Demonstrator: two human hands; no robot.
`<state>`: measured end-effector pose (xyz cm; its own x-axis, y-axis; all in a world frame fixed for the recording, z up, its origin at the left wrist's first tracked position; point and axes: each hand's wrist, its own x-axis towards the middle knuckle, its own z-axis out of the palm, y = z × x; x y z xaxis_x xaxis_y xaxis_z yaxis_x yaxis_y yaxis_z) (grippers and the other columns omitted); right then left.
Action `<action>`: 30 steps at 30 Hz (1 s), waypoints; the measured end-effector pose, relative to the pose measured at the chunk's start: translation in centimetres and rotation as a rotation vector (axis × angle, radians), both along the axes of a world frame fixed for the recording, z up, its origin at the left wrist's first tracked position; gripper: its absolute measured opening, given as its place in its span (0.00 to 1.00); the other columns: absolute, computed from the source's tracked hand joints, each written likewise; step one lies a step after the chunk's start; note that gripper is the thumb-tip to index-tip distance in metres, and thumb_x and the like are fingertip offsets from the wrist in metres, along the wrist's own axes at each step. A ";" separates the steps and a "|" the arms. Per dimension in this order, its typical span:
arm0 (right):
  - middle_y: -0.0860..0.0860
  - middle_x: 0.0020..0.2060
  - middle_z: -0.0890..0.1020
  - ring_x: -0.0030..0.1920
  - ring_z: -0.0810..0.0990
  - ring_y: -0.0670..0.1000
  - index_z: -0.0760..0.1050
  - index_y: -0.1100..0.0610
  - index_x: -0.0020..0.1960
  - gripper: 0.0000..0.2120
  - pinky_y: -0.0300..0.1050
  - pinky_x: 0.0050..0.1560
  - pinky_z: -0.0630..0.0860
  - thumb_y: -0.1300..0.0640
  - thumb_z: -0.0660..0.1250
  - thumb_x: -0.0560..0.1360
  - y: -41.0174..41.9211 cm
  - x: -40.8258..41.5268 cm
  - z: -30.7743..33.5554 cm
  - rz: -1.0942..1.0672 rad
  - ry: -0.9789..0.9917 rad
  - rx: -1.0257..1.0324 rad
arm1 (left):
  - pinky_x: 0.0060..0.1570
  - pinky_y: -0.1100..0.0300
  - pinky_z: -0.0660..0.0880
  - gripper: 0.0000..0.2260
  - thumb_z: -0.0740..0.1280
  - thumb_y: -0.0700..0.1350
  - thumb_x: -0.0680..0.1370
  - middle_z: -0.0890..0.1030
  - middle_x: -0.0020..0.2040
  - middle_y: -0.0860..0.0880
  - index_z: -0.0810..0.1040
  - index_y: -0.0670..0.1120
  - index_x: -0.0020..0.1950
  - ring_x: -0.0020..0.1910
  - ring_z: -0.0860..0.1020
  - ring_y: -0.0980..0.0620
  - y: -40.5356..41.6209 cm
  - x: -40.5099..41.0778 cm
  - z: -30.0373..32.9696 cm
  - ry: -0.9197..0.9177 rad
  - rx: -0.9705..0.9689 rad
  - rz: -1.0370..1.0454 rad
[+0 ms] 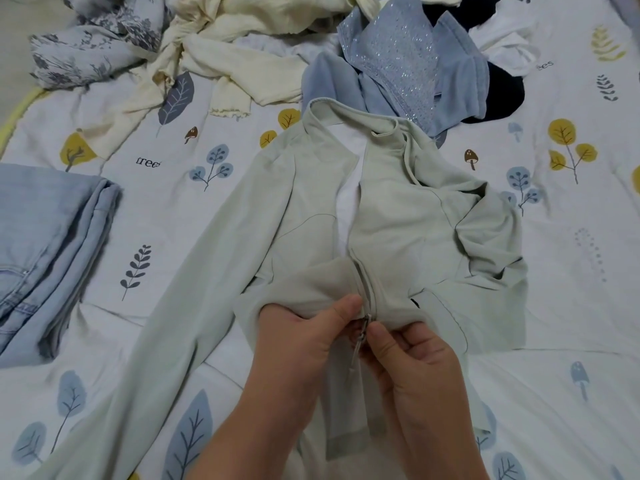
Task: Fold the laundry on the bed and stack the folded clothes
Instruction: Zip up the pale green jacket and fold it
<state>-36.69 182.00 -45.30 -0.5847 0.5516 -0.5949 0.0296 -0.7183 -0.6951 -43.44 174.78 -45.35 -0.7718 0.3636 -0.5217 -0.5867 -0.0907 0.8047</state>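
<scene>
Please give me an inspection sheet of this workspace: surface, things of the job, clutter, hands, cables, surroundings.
Surface: bed sheet with leaf and mushroom print, wrinkled.
Job's things: pale green zip jacket lying open, its front facing up; folded jeans at left.
Clutter: unfolded pile at the far side: cream top, blue sparkly garment, floral cloth.
Hands: left hand and right hand pinch the jacket at the zipper's bottom end.
Cables: nothing seen.
Surroundings: nothing seen beyond the bed.

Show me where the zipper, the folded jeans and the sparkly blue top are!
zipper (362,329): head view, on the metal slider.
folded jeans (45,237): head view, top layer's middle.
sparkly blue top (398,53): head view, glittery panel.
</scene>
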 end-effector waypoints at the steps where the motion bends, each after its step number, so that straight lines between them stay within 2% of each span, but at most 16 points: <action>1: 0.58 0.36 0.85 0.35 0.84 0.49 0.84 0.58 0.35 0.08 0.36 0.34 0.79 0.65 0.67 0.59 0.0 0.0 -0.1 0.002 -0.001 0.002 | 0.41 0.59 0.79 0.10 0.74 0.43 0.64 0.85 0.42 0.42 0.85 0.44 0.45 0.44 0.84 0.45 0.1 0.0 0.0 0.007 -0.010 -0.010; 5: 0.57 0.35 0.85 0.34 0.84 0.48 0.84 0.58 0.34 0.08 0.36 0.35 0.79 0.65 0.67 0.59 0.3 0.1 -0.2 0.011 -0.014 0.017 | 0.41 0.58 0.80 0.10 0.77 0.39 0.64 0.85 0.41 0.44 0.83 0.40 0.43 0.42 0.84 0.47 0.1 -0.5 0.5 0.063 -0.080 -0.079; 11: 0.58 0.37 0.85 0.37 0.84 0.50 0.84 0.57 0.37 0.09 0.37 0.38 0.79 0.62 0.68 0.60 0.8 0.4 -0.1 0.061 -0.028 0.072 | 0.35 0.68 0.77 0.08 0.74 0.39 0.69 0.85 0.39 0.50 0.82 0.42 0.47 0.39 0.84 0.55 0.0 -1.3 1.0 0.141 -0.203 -0.190; 15: 0.60 0.38 0.85 0.38 0.84 0.51 0.84 0.59 0.38 0.09 0.38 0.38 0.79 0.62 0.68 0.60 1.1 0.6 0.0 0.112 0.013 0.031 | 0.41 0.59 0.80 0.08 0.76 0.41 0.67 0.85 0.42 0.45 0.83 0.42 0.45 0.42 0.84 0.48 0.0 -1.5 0.9 0.058 -0.104 -0.222; 20: 0.59 0.40 0.85 0.39 0.84 0.51 0.84 0.59 0.40 0.10 0.37 0.38 0.79 0.61 0.68 0.60 1.5 0.9 0.3 0.128 0.075 0.012 | 0.35 0.62 0.79 0.08 0.70 0.41 0.64 0.84 0.39 0.39 0.83 0.39 0.40 0.37 0.83 0.46 0.2 -1.2 1.1 -0.047 0.052 -0.159; 26: 0.57 0.39 0.85 0.39 0.85 0.50 0.85 0.57 0.40 0.11 0.36 0.39 0.79 0.60 0.69 0.60 1.4 1.2 0.4 0.127 0.100 0.044 | 0.37 0.62 0.79 0.10 0.70 0.40 0.64 0.84 0.41 0.39 0.83 0.39 0.43 0.40 0.83 0.46 0.3 -0.7 1.2 -0.027 0.056 -0.147; 30: 0.57 0.40 0.85 0.40 0.85 0.50 0.85 0.56 0.41 0.11 0.37 0.39 0.79 0.59 0.70 0.59 1.2 1.4 0.2 0.130 0.090 0.078 | 0.36 0.62 0.79 0.08 0.70 0.41 0.63 0.84 0.41 0.41 0.84 0.41 0.40 0.40 0.83 0.47 0.1 -0.5 1.3 -0.028 0.065 -0.136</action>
<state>-35.34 183.25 -45.10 -0.7031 0.5105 -0.4951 0.0539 -0.6559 -0.7529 -43.96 174.90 -44.09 -0.6982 0.4975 -0.5148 -0.6196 -0.0596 0.7827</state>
